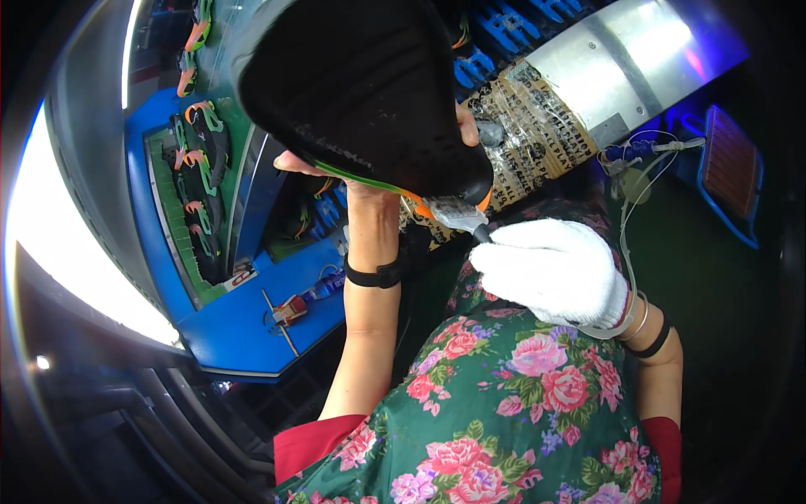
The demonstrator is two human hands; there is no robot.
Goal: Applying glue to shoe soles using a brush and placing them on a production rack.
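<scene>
"Where's the shoe?"

"The black shoe (361, 92) is in the left grip (371, 195), its broad dark underside facing the view. That bare hand supports it from beneath, one digit showing on either side; the rest of the contact is hidden."

"And the right grip?"

"The right grip (554, 269), in a white glove, pinches the dark handle of a small brush-like tool (457, 215). The tool's pale head is at the shoe's orange trim (417, 204), between the two grips. Bristles or blade, I can't tell."

"Which step is that?"

"I'd judge it edge work, along the trim beside the sole. The next move calls for a steady left grip while the right guides the head lightly, without straying across the upper."

"What's farther out?"

"Just beyond both grips, a metal beam partly wrapped in brown tape (537, 126). Left of the left grip, a blue surface (243, 340), and past it more shoes (210, 151) on green."
</scene>
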